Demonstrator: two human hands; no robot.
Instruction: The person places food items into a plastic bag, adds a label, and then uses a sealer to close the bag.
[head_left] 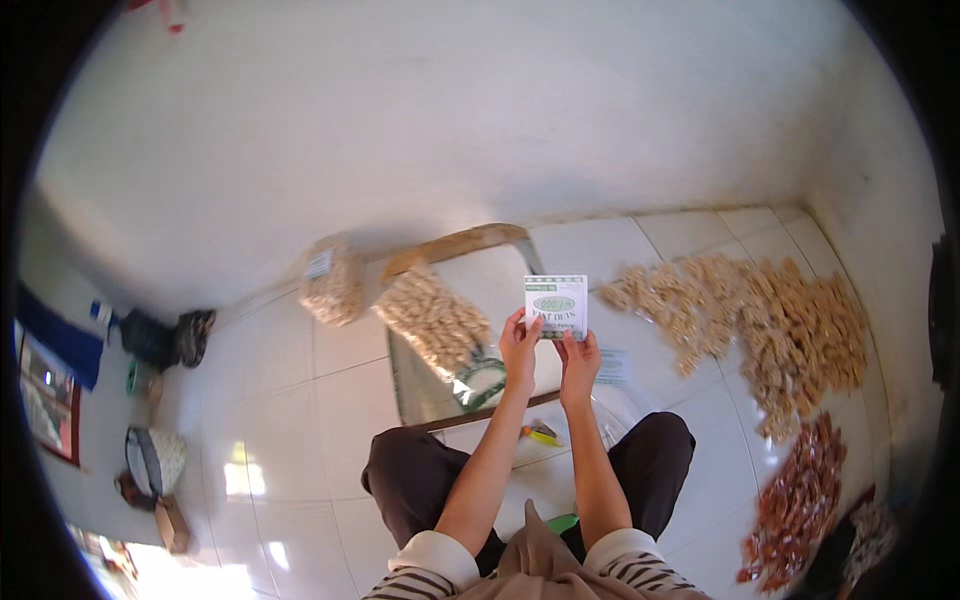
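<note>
Our left hand (pixel 519 350) and right hand (pixel 578 366) grip a paper label (pixel 556 306) between them, by the board (pixel 497 275). The large bag (pixel 430 316) lying there looks already filled; our held label is not yet on any bag.

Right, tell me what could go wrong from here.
The left hand and right hand grip the printed card only near its lower edge, so it might bend or slip. The bag of beige pieces on the glassy panel could spill if unsealed; I can't tell whether it is. The yellow-and-orange tool lying nearby might get knocked.
</note>
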